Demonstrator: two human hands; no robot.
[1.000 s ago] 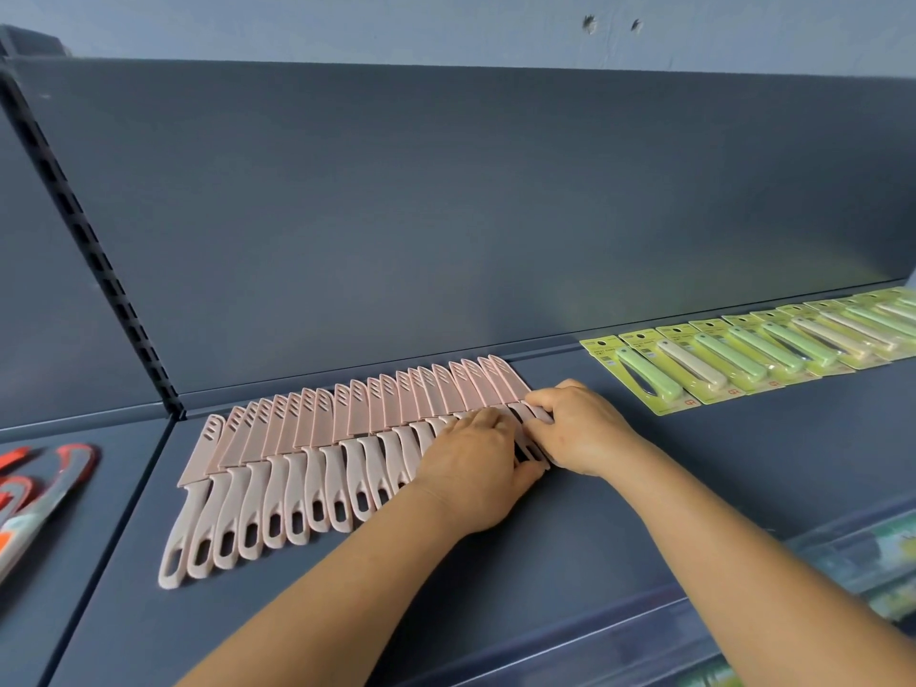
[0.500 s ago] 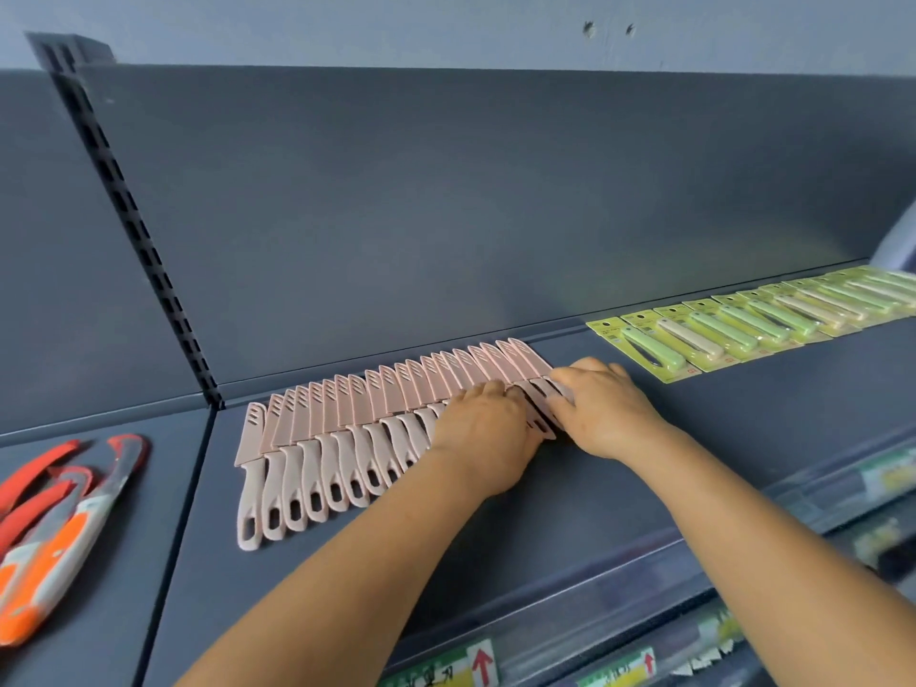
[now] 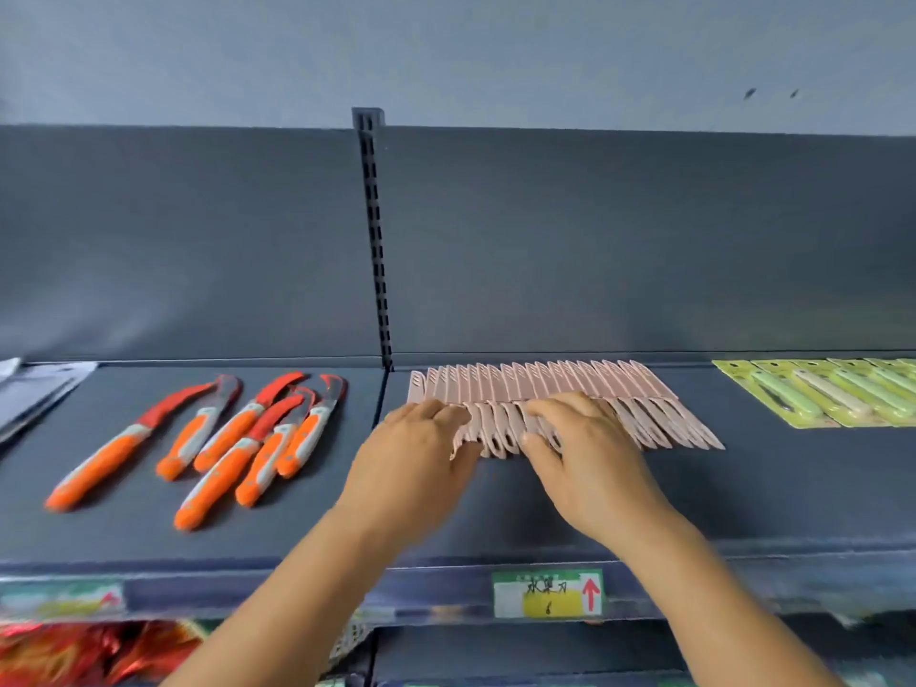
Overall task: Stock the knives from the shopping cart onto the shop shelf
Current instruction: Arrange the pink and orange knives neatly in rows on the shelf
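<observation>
A row of several pink sheathed knives [image 3: 570, 379] lies overlapping on the dark grey shelf [image 3: 743, 498], blades toward the back panel and handles toward me. My left hand [image 3: 416, 458] rests on the handles at the row's left end, fingers bent over them. My right hand [image 3: 590, 463] lies with spread fingers on the handles near the middle of the row. Both hands press on the knives and neither lifts one. The handles beneath my palms are hidden. The shopping cart is out of view.
Several orange-and-grey knives [image 3: 238, 438] lie on the shelf section to the left, past a slotted upright [image 3: 375, 240]. Green carded knives [image 3: 832, 394] sit at the right. Grey packs [image 3: 34, 389] lie far left. A price label [image 3: 547, 593] is on the front rail; red packaging [image 3: 74, 652] is below.
My view has swung left, bringing the orange knives in. Both hands slid from the row's right end to its left and middle, and the pink knives are packed tighter.
</observation>
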